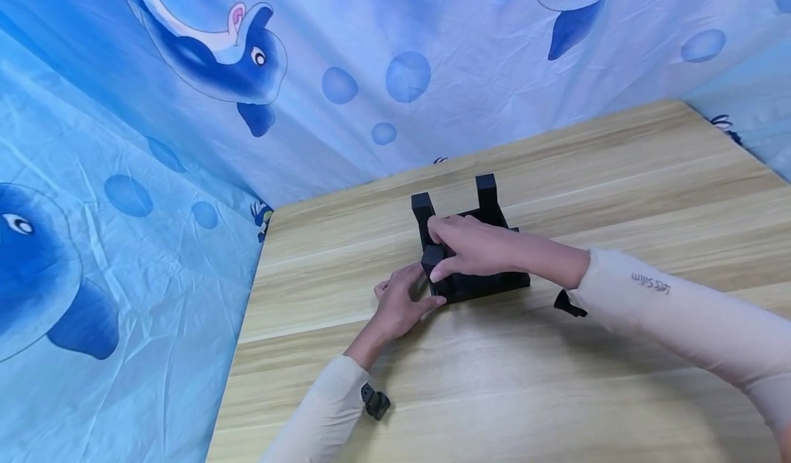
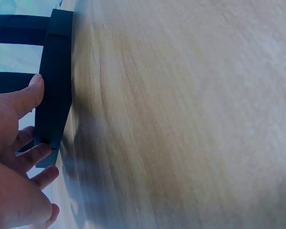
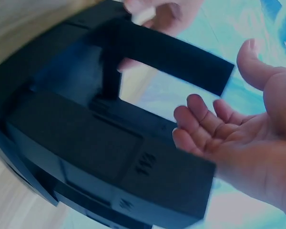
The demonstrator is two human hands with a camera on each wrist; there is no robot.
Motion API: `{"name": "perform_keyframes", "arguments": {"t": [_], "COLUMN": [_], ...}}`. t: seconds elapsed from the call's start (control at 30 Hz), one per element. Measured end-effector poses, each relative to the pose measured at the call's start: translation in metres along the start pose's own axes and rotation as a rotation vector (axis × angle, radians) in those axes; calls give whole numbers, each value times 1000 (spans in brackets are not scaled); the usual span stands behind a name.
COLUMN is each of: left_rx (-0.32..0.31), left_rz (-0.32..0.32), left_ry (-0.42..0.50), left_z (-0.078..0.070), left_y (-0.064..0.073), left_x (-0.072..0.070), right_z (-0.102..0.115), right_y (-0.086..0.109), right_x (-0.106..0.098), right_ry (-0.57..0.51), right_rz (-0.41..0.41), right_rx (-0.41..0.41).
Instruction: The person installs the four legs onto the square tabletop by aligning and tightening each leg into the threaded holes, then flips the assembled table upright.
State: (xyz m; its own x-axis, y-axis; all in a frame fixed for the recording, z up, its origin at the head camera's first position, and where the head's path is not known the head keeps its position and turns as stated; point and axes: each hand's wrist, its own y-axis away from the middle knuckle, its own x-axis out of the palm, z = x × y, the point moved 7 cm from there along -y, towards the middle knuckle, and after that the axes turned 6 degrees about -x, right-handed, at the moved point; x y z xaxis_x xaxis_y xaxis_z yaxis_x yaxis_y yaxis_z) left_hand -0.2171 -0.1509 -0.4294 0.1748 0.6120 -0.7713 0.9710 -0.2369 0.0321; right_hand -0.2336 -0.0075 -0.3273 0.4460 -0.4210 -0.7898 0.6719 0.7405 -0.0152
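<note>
An upside-down black stool (image 1: pixel 488 288) rests on the table, its legs pointing up. At its near left corner, my left hand (image 1: pixel 398 305) holds the seat's edge, thumb on one side and fingertips against the other, as the left wrist view shows on the stool's dark rim (image 2: pixel 56 71). Over the stool reaches my right hand (image 1: pixel 478 246), beside the near left leg. In the right wrist view its thumb stands apart from loosely bent fingers, with the end of a leg (image 3: pixel 190 64) pointing toward the gap between them. Another leg (image 3: pixel 119 148) there bears a raised mark.
The wood-grain table (image 1: pixel 556 394) extends around the stool. Behind and to the left hang blue cloth walls (image 1: pixel 185 140) printed with whales and bubbles. Small black wrist cameras (image 1: pixel 375 402) sit at the cuffs of both pale sleeves (image 1: pixel 680 312).
</note>
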Motion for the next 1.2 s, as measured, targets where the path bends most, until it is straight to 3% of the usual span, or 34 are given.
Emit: {"name": "perform_keyframes", "arguments": {"t": [0.3,0.5,0.73,0.83,1.03,1.2], "left_rx": [21,5,4,-4,13,24], "left_rz": [-2,5,7,7,-2,-11], "left_ry": [-8,-9,-10,-15,-15,-1], "left_z": [-1,-1,0,1,0,-1], "left_y": [1,1,1,1,1,2], "left_x": [-1,-1,-1,0,0,-1], "right_z": [13,6,-5,-2,9,12], "right_y": [-1,-4,-4,-3,0,0], "right_x": [-6,0,5,3,-3,-3], "right_ry": [39,28,-15,2,31,46], "right_rz": [35,-33,-40,-25,31,-7], "right_rx": [-206,-154,-33,-60,-192,-239]}}
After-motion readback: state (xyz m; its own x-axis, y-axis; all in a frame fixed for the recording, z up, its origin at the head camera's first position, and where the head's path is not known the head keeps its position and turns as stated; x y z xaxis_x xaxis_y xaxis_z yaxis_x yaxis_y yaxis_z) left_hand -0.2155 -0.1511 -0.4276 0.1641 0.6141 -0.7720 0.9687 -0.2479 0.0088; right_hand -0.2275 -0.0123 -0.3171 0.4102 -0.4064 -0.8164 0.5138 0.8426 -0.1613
